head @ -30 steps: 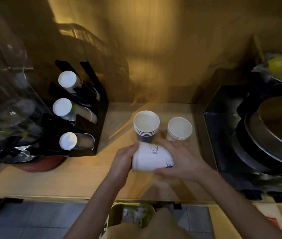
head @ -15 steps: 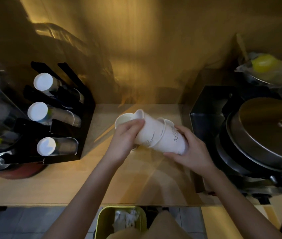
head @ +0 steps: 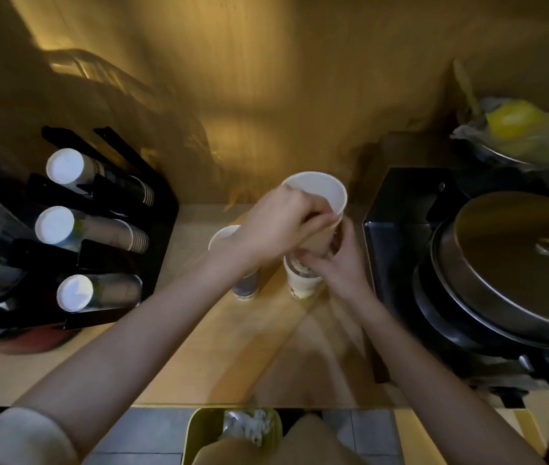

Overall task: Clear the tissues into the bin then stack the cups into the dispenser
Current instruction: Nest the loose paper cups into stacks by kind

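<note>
1. Left hand (head: 271, 229): fingers curled around the wall of an upright white paper cup (head: 320, 199), mouth open upward.
2. Right hand (head: 340, 263): fingers closed on the top of a lower cup stack (head: 301, 280) standing on the wooden counter (head: 199, 357); the upper cup's base meets this stack.
3. A second cup stack (head: 244, 283) stands just left, partly hidden by the left wrist.
4. Black cup dispenser (head: 162, 209), far left, holds three tilted rows of cups.
5. Yellow bin (head: 195, 434), near edge below the counter, contains crumpled tissues (head: 247, 426).
</note>
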The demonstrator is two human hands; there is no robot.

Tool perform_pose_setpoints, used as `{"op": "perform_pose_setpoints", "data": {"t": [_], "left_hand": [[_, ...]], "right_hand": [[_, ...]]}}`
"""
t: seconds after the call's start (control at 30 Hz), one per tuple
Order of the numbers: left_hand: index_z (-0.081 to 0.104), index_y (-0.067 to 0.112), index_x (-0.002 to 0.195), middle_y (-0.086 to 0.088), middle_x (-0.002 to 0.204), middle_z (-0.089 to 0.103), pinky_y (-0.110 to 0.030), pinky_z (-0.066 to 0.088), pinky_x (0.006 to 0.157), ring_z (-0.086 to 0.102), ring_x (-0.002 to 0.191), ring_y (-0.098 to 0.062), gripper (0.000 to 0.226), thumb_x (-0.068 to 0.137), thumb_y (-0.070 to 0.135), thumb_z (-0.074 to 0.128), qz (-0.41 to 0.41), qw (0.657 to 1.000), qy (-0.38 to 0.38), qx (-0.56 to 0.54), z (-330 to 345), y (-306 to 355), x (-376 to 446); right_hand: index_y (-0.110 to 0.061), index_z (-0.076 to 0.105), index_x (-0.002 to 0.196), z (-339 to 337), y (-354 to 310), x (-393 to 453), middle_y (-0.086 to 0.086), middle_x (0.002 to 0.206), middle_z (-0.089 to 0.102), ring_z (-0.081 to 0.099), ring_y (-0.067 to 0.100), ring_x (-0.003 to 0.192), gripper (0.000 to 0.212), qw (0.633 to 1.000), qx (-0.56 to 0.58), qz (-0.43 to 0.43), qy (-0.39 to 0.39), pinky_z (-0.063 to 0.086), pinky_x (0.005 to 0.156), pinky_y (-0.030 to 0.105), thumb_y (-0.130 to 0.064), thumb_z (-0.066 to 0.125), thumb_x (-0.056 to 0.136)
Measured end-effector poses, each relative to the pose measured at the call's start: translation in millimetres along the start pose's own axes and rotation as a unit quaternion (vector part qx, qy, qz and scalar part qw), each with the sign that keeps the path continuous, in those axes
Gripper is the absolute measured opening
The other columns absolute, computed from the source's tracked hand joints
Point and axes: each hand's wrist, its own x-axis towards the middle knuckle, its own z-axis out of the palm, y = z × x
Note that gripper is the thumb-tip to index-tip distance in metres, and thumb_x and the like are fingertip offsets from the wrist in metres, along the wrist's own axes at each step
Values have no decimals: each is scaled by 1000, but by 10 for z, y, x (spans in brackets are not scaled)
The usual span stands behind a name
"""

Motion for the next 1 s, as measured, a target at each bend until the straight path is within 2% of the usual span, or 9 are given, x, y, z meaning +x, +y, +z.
{"op": "perform_pose_setpoints", "data": {"t": [0.1, 0.2, 0.33, 0.4, 0.5, 0.63, 0.73, 0.87, 1.0], "left_hand": [[71, 13, 94, -12, 85, 73, -35, 46, 65, 65, 77, -29, 26, 91, 29, 51, -12, 999, -26, 30, 242, -25, -87], [69, 13, 93, -13, 85, 73, -38, 47, 65, 65, 78, -31, 29, 91, 31, 47, -25, 998, -46, 29, 410, -73, -149], [66, 12, 91, -14, 85, 71, -36, 43, 63, 63, 81, -33, 34, 91, 33, 40, -21, 991, -103, 78, 608, -115, -207], [66, 13, 89, -14, 84, 70, -36, 44, 63, 62, 80, -34, 31, 92, 32, 41, -21, 989, -116, 84, 706, -136, -242], [65, 14, 84, -13, 81, 71, -41, 50, 67, 63, 78, -35, 48, 88, 41, 26, -25, 990, -111, 89, 811, -172, -274], [69, 11, 82, -11, 81, 72, -41, 49, 76, 62, 82, -34, 57, 83, 42, 21, -45, 988, -117, 92, 909, -233, -282], [71, 14, 86, -8, 86, 73, -40, 46, 81, 61, 87, -32, 47, 87, 39, 31, -74, 984, -135, 93, 988, -295, -319], [72, 12, 80, -9, 78, 73, -39, 50, 74, 63, 79, -34, 49, 84, 38, 32, -96, 982, -144, 76, 1100, -364, -375], [73, 10, 84, -10, 86, 73, -45, 50, 77, 62, 88, -34, 50, 83, 40, 33, -98, 985, -128, 67, 1144, -415, -398]], "right_hand": [[-22, 39, 126, 49, 161, 6, -19, 101, 55, 56, 10, 100, 85, 999, -24, 22, 11, 49, 86, 30, -20, 86, 54], [-18, 40, 126, 63, 284, -30, -8, 108, 54, 54, 13, 102, 87, 998, -58, 24, 14, 46, 83, 28, -28, 85, 52], [-12, 45, 122, 86, 474, -79, 5, 114, 57, 54, 23, 110, 90, 990, -138, -2, 28, 45, 85, 31, -51, 69, 44], [-9, 45, 124, 89, 518, -84, 9, 121, 55, 52, 26, 113, 89, 988, -151, -9, 35, 43, 86, 29, -47, 71, 48], [-7, 39, 131, 88, 529, -86, 12, 135, 42, 49, 23, 118, 89, 988, -146, -18, 42, 36, 87, 19, -27, 81, 55], [-10, 37, 132, 71, 576, -78, 10, 131, 49, 48, 19, 117, 89, 992, -121, -3, 35, 34, 86, 19, -18, 83, 56], [-16, 38, 132, 51, 602, -82, 3, 128, 50, 46, 16, 117, 87, 995, -100, 10, 28, 36, 89, 23, -17, 82, 57], [-18, 36, 134, 25, 623, -109, 3, 133, 48, 39, 4, 112, 88, 995, -93, 22, 10, 34, 90, 22, -18, 82, 59], [-21, 31, 137, 11, 724, -121, 0, 139, 45, 42, 9, 121, 95, 995, -89, 39, 3, 35, 94, 23, -24, 84, 59]]}}
